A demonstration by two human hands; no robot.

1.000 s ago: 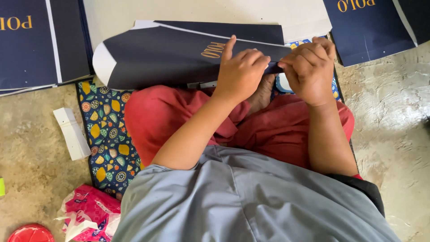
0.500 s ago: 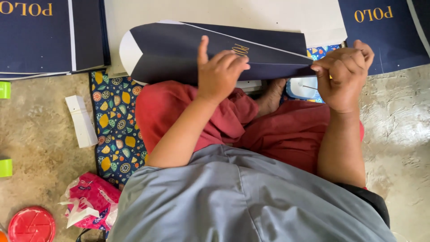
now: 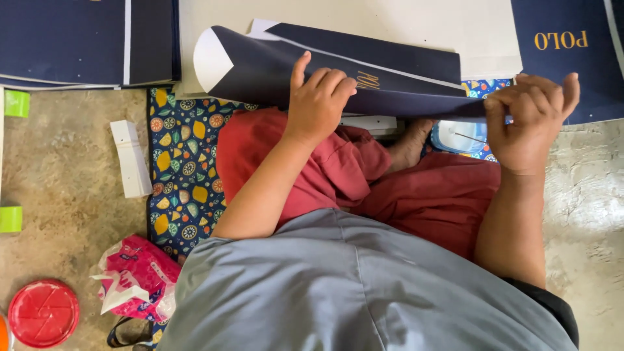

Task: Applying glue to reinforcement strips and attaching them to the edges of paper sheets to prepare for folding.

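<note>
The left hand (image 3: pixel 320 104) presses curled fingers on the folded navy card sheet (image 3: pixel 325 71), its palm side hidden. The right hand (image 3: pixel 530 120) pinches the sheet's far end between closed fingers, which cover that edge. Just below those fingers, the sheet partly hides a clear plastic container (image 3: pixel 458 136).

The floor is bare mottled grey-brown concrete (image 3: pixel 58 169), visible left and right of the seated area. A dark blue patterned fabric mat (image 3: pixel 182 175) printed with yellow and orange fruit motifs lies on it. Flat stacks of navy blue card sheets (image 3: pixel 71 42) occupy the upper left; a white board (image 3: pixel 416 26) lies at the top centre. Illumination is even, without hard shadows.
</note>
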